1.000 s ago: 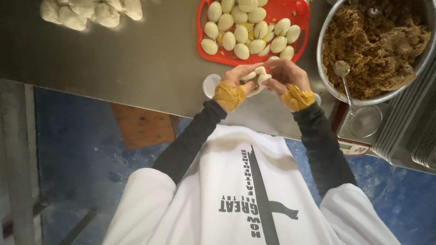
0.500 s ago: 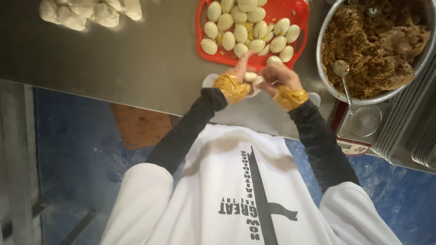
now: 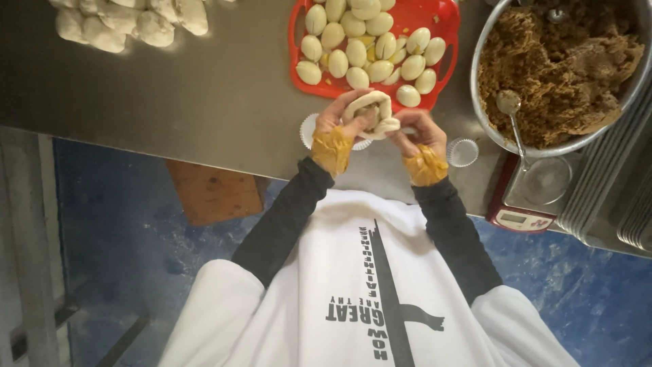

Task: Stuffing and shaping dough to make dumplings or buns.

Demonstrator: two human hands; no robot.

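Both my hands hold one pale piece of dough (image 3: 375, 109) just above the steel table (image 3: 204, 102), in front of a red tray. My left hand (image 3: 337, 122) grips its left side, fingers curled over the top. My right hand (image 3: 415, 132) pinches its right end. Brownish-yellow tape wraps both wrists. The dough is bent into a thick loop between my fingers. A white paper cup liner (image 3: 308, 131) lies partly hidden under my left hand.
The red tray (image 3: 441, 13) holds several pale egg-shaped pieces. A large metal bowl (image 3: 479, 102) of brown filling with a spoon (image 3: 509, 105) stands to the right. Near it are a scale (image 3: 519, 214), another liner (image 3: 463, 152), stacked metal trays (image 3: 611, 197) and dough lumps (image 3: 129, 24).
My hands stayed at the same spot and kept working the dough. It has opened from a small lump into a wider loop, and my left fingers have curled over it.
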